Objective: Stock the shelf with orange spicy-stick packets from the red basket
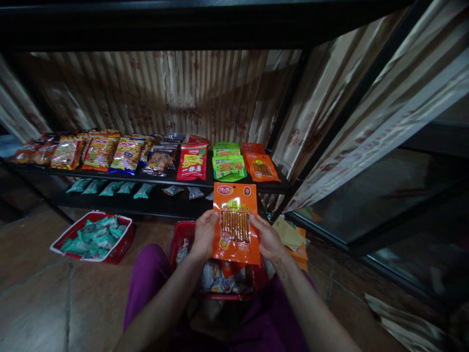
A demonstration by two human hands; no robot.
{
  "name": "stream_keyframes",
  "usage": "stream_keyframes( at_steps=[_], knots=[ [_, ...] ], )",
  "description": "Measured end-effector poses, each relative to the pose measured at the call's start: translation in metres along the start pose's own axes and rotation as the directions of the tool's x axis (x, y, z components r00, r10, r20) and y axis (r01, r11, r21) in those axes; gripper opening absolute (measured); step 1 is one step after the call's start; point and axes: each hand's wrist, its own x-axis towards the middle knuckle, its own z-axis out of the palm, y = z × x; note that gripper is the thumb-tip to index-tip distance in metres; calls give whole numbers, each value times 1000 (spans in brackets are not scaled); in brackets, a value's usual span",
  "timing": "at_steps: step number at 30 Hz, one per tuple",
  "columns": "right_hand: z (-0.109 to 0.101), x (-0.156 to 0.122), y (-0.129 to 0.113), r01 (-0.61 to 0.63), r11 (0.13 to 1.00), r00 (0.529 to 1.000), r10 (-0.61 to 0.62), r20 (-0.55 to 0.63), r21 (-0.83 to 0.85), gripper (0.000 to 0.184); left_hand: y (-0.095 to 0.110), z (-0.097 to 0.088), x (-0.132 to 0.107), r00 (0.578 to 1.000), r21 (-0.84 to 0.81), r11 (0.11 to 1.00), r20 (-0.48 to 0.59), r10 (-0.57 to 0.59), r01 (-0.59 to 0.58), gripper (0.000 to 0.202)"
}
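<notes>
I hold an orange snack packet [235, 222] upright with both hands; it has a clear window showing thin brown sticks. My left hand [203, 234] grips its left edge and my right hand [269, 239] grips its right edge, fingers closed on it. Under the packet, between my knees, sits a red basket [180, 238] with more packets. On the black shelf [238, 185] just beyond lie matching orange packets [261, 167], next to green packets [228, 166] and a red packet [192, 162].
Further left on the shelf lie several yellow and orange snack bags [100, 151]. A lower shelf holds teal sachets [110, 187]. A second red basket [93, 237] of teal sachets stands on the tiled floor at left. Striped curtains hang behind and at right.
</notes>
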Motion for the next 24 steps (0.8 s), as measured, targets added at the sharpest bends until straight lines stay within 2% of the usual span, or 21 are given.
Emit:
stream_keyframes(
  at_steps=[12,18,24],
  knots=[
    [4,0,-4,-5,1000,1000,5,-7,6,28,-5,-5,1,1000,-20,1000,-2,0,0,28],
    [4,10,-12,56,998,998,-56,-23,17,29,-2,-2,-3,999,-52,998,-19,-30,29,28],
    [9,21,-20,100,995,990,-99,-99,1,27,-5,-4,-3,1000,-41,999,-12,-12,12,26]
  ],
)
